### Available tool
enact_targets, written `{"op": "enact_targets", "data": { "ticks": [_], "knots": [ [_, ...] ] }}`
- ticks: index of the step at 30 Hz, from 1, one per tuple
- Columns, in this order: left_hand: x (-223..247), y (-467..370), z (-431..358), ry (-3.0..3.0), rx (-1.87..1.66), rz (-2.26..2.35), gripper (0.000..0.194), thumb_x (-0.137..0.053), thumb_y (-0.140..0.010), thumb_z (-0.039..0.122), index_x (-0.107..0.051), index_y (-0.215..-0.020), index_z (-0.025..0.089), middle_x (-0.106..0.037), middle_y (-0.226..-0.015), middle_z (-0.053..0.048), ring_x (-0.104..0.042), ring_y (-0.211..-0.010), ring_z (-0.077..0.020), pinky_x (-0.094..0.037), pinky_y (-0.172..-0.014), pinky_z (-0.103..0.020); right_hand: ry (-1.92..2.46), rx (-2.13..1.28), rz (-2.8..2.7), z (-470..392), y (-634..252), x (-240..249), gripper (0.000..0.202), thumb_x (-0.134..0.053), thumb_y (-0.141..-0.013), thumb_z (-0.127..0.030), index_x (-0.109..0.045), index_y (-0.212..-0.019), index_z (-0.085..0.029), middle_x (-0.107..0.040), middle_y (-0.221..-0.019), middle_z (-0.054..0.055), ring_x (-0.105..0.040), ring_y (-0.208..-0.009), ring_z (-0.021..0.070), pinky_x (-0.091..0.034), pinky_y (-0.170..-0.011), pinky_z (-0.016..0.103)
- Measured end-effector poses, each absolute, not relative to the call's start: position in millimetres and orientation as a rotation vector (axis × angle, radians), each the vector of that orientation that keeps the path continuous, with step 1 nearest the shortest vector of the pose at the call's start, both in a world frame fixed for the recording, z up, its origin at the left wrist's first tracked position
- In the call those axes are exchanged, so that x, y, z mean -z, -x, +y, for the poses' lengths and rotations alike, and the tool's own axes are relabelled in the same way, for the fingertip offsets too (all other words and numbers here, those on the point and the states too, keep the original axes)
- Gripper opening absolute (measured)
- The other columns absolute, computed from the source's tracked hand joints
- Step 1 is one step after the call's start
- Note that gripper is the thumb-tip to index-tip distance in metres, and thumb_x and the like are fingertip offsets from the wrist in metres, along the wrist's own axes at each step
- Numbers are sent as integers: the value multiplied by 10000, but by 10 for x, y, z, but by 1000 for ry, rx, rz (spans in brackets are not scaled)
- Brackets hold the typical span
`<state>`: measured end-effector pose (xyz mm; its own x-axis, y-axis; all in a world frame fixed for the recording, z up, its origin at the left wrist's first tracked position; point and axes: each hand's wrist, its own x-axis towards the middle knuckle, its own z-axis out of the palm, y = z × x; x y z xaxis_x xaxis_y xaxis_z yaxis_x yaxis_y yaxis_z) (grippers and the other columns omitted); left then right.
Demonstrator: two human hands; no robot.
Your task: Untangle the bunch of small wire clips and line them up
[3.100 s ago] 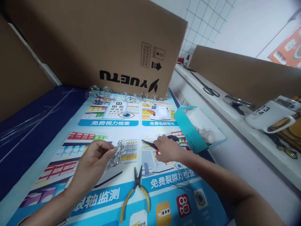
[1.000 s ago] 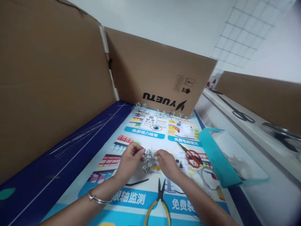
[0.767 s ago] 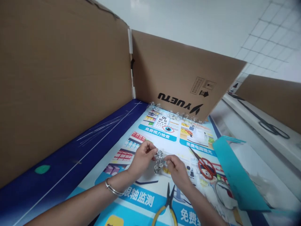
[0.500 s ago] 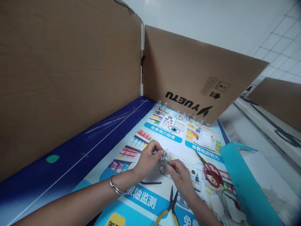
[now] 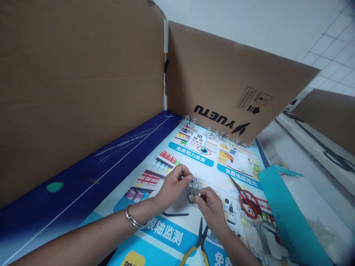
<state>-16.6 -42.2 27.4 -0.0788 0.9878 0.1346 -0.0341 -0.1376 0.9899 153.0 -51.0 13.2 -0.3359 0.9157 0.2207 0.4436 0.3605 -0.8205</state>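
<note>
Fingertips first: thumb and forefinger of the left hand (image 5: pixel 173 184) are pinched on the upper edge of a clear, wiry cluster (image 5: pixel 192 191), and the right hand (image 5: pixel 213 208) has its fingers clamped on the lower side, so 2 hands share 1 piece over the printed sheet (image 5: pixel 203 171)! Just below, yellow-handled pliers (image 5: pixel 202 243) lie with jaws apart; to the right, red-handled scissors (image 5: pixel 250 203), then a turquoise box (image 5: pixel 294 218). Farther out, more wiry clusters (image 5: pixel 215 135) line the cardboard panel (image 5: pixel 222 74).
</note>
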Motion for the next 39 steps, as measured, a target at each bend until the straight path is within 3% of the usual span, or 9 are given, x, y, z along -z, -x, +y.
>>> {"op": "enact_targets", "data": {
  "ticks": [6,13,20,26,32,39],
  "knots": [
    [-249,212,-463,-1303,-1496,1240,74,-510,-821,247,-519,-835,174,-538,-827,-15,-502,-776,-134,-408,-712,-249,1199,-976,-1807,-509,-1557,-116,111,-514,-827,-288,-529,-781,-188,-481,-717,-11,-457,-651,126,-376,-604,242],
    [-197,165,-740,-1317,-1358,1264,103,-495,-832,280,-525,-821,182,-496,-726,9,-458,-670,-119,-389,-623,-226,1211,-970,-1714,-547,-1559,-174,125,-514,-833,-295,-527,-774,-186,-509,-736,-5,-477,-682,131,-388,-632,242],
    [-157,33,-837,-1458,-1185,1280,226,-566,-750,214,-547,-973,189,-527,-862,-27,-488,-692,-136,-406,-618,-244,1161,-948,-1709,-587,-1553,-169,118,-515,-831,-292,-541,-798,-182,-518,-751,3,-485,-703,137,-402,-650,249],
    [-85,8,-798,-1531,-1179,1358,180,-571,-721,175,-550,-900,194,-534,-826,-12,-490,-651,-127,-398,-602,-244,1112,-966,-1726,-589,-1545,-156,120,-492,-844,-289,-545,-823,-183,-516,-781,14,-493,-728,141,-416,-670,258],
    [-67,14,-792,-1512,-1107,1401,161,-559,-732,212,-545,-891,190,-473,-606,44,-447,-543,-110,-350,-534,-219,1084,-1000,-1766,-596,-1549,-170,127,-475,-852,-279,-531,-787,-185,-496,-755,8,-477,-703,133,-407,-645,249],
    [-59,91,-712,-1419,-1108,1212,133,-584,-725,218,-546,-844,171,-503,-719,21,-431,-605,-101,-344,-566,-212,1093,-981,-1769,-583,-1559,-177,124,-464,-848,-261,-522,-771,-184,-491,-746,5,-471,-692,132,-394,-644,255]
  ]
}}
